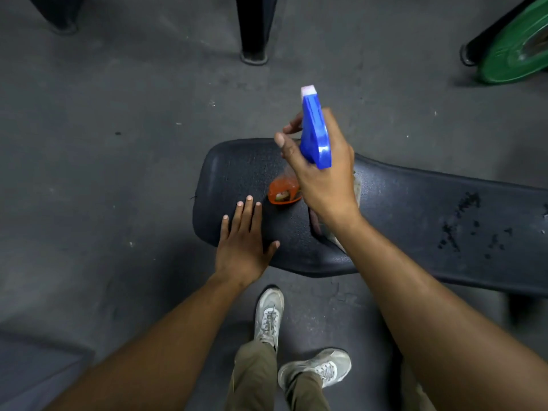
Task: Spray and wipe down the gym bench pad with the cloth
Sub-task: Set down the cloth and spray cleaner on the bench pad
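Observation:
A black padded gym bench pad (415, 209) runs from the centre to the right edge, with wet spots on its right part. My right hand (323, 173) grips a spray bottle (315, 134) with a blue trigger head and an orange transparent body, held above the pad's left end with the nozzle pointing away. My left hand (244, 241) lies flat, fingers straight, on the pad's left end. A pale cloth (357, 185) peeks out from under my right hand and forearm on the pad, mostly hidden.
Grey rubber floor (118, 173) surrounds the bench. A black frame leg (255, 28) stands at the top centre, another at the top left. A green weight plate (516, 46) leans at the top right. My two feet in pale sneakers (268, 315) stand below the pad.

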### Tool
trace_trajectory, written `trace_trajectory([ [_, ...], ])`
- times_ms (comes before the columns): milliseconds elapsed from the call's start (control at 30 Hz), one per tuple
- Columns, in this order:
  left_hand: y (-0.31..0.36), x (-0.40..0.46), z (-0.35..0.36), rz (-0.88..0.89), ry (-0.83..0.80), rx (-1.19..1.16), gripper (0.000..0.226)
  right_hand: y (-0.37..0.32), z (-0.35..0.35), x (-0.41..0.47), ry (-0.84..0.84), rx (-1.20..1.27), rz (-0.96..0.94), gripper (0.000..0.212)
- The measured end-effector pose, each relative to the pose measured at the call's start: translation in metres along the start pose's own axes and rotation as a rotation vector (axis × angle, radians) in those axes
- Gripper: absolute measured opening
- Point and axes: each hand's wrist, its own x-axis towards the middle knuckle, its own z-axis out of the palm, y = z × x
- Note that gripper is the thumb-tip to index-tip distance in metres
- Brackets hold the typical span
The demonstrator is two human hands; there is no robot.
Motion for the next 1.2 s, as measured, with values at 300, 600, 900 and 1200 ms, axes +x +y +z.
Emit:
trace_trajectory([
  [300, 0.0, 0.002, 0.0, 0.001, 0.013, -0.005, 0.094, 0.012, -0.007, -0.009, -0.106, 0.004, 0.124, 0.059],
  [600, -0.001, 0.007, 0.001, 0.011, 0.053, -0.02, 0.096, 0.024, -0.018, -0.011, -0.209, 0.003, 0.152, 0.079],
  [900, 0.005, 0.003, 0.0, 0.024, 0.052, -0.015, 0.095, 0.061, -0.048, -0.025, -0.271, -0.146, 0.204, 0.102],
  [1200, 0.018, -0.01, 0.011, 0.025, 0.062, -0.003, 0.094, 0.114, -0.06, -0.069, -0.386, -0.723, 0.28, 0.085],
])
